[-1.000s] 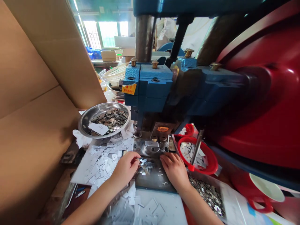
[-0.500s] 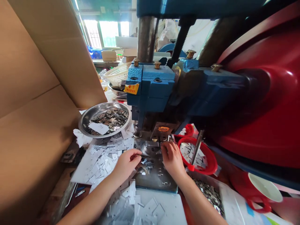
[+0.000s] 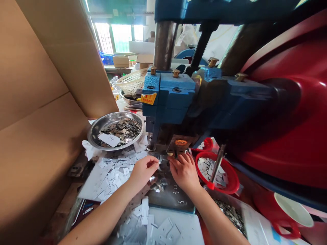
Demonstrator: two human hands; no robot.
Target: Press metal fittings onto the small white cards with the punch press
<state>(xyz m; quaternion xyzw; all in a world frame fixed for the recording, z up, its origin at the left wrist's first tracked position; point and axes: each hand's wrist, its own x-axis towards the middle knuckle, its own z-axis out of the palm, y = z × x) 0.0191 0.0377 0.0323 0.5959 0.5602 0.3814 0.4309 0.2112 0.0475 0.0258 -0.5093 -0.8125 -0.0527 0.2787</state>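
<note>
Just in front of the blue press's die point(image 3: 176, 144), both hands work low over the dark steel bed point(image 3: 166, 199). Thumb and forefinger of my left hand point(image 3: 143, 172) are pinched together at the left of the die; what lies between them, if anything, is too small to make out. My right hand point(image 3: 184, 172) is on the other side, its bent fingers apart and reaching to the front of the die. No held part shows in it. Small shiny scraps point(image 3: 157, 187) lie on the bed between the hands. Flat metal plates point(image 3: 112, 180) are heaped beyond my left forearm.
A steel bowl point(image 3: 90, 133) of small metal pieces with a paper tag stands at left. Red baskets point(image 3: 236, 182) hold plates at right, near a metal lever point(image 3: 218, 165). A red mug point(image 3: 286, 221), the large red flywheel point(image 3: 288, 136) and cardboard point(image 3: 41, 88) flank the area.
My left hand has moved forward and slightly right, closer to the die. My right hand's fingers have shifted left and spread a little in front of it. The view has shifted slightly.
</note>
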